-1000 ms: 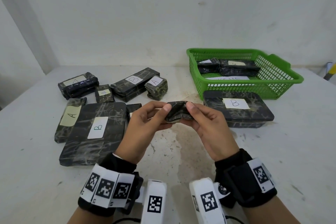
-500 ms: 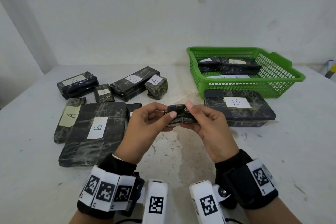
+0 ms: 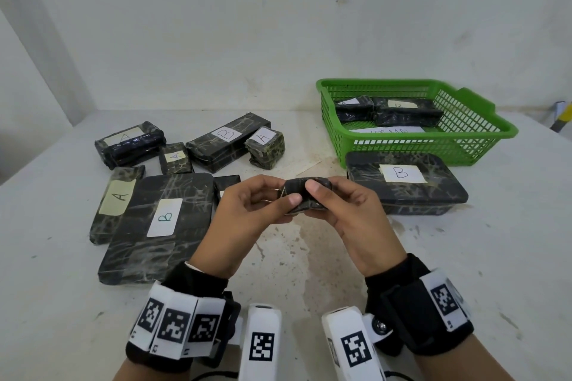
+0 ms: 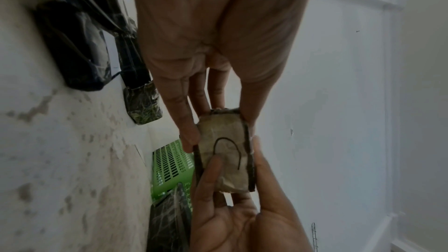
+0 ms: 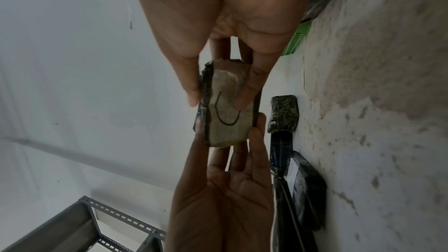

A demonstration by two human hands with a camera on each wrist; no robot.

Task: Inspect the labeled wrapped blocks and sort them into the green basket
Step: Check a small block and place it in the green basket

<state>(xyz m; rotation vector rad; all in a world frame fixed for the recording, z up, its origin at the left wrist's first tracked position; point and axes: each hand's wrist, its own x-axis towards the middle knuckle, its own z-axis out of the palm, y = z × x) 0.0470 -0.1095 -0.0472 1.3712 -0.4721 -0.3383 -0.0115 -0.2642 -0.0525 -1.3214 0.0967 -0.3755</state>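
Rotated since earlier, 1 small wrapped block [image 3: 305, 198] is pinched by 2 hands, left [image 3: 247, 215] and right [image 3: 349, 213].

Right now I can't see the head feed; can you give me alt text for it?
Both hands, left hand and right hand, pinch a small dark wrapped block above a white table. Labelled A and B blocks lie to the left; a green basket holding blocks sits back right, behind a large B block.

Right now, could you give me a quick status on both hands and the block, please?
Left hand and right hand both pinch one small wrapped block, above the table. Label faces away from the head camera. Green basket open, nothing blocking.
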